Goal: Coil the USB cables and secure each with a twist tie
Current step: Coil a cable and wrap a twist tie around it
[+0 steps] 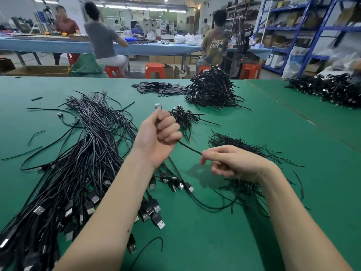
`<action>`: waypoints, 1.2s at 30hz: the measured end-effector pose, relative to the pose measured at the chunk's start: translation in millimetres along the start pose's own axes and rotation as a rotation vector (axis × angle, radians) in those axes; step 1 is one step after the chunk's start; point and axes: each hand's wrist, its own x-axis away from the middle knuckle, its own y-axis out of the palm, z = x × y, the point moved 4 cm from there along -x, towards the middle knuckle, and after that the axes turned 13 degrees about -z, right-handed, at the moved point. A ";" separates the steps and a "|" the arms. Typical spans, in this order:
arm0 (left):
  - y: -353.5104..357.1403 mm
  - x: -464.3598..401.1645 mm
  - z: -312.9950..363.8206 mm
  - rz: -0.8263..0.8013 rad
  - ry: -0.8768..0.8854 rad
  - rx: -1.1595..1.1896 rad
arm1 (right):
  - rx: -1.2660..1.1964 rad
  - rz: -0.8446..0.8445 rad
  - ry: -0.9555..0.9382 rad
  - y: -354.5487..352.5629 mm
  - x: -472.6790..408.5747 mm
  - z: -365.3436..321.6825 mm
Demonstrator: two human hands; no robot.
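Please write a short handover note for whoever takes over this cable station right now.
Left hand: raised, gripping one black cable, its metal plug sticking out above the fingers.
Right hand: pinching the same cable further along; the stretch between the hands is straight, not yet coiled.
Loose cables: a large uncoiled bundle on the left of the green table.
Twist ties: a pile just beyond the right hand.
Done: a few tied coils ahead, and a big heap further back.
Left: coil and tie this cable, then the bundle.
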 end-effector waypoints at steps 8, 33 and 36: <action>5.5 2.7 -25.3 -0.137 -0.381 -0.818 | -0.473 0.400 -0.267 -19.0 1.1 -27.1; -1.9 5.1 -25.6 -0.159 -0.507 -0.974 | 0.122 0.668 -0.346 0.2 0.3 -55.2; -3.3 1.4 -21.3 -0.032 -0.305 -0.948 | 0.041 0.490 -0.416 12.7 1.2 -70.7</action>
